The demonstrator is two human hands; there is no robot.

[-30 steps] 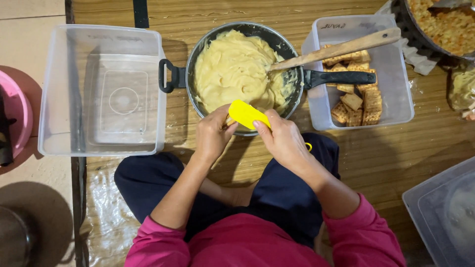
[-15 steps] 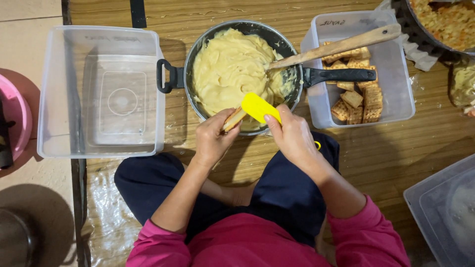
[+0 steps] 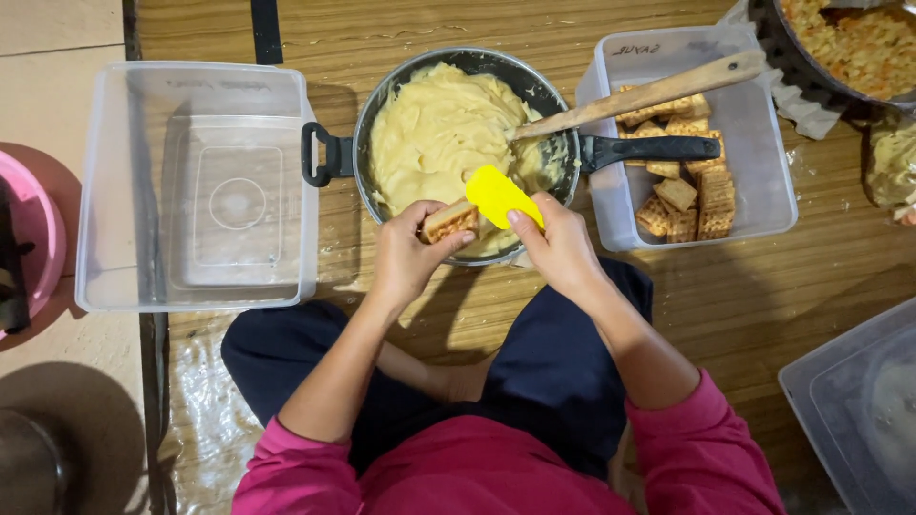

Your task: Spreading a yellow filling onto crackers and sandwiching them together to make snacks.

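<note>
my left hand (image 3: 405, 256) holds a small square golden waffle-patterned cracker (image 3: 450, 220), its fingers curled around it from below and the side, just over the near rim of the round dark metal pan (image 3: 374, 105). my right hand (image 3: 558, 246) grips a flat yellow plastic spatula (image 3: 496, 194), fingers closed on its lower end, and the blade lies against the top of the cracker, touching it. both hands meet right at the pan's near edge, above my dark blue trousers (image 3: 553, 372) and the pink sleeves (image 3: 701, 458) of my top.

the pan is heaped with thick pale yellow cream (image 3: 439, 129) and sits on the brown wooden floor (image 3: 725, 296). a long light wooden spoon (image 3: 649, 93) rests in it, its bowl in the cream and its handle slanting up to the right over the pan's black handle (image 3: 649, 148). that handle reaches across a clear rectangular plastic tub (image 3: 763, 153) just to the right of the pan, which holds more of the square crackers (image 3: 692, 195), some stacked on edge, some lying loose.

just left of the pan, by its black loop grip (image 3: 320, 153), stands a bigger clear plastic box (image 3: 196, 186) with nothing inside. at the top right corner another dark pan holds a crumbly orange-brown mix (image 3: 859, 43). a pink round thing (image 3: 38, 229) shows at the left edge, and another clear plastic container (image 3: 859, 401) at the lower right.
</note>
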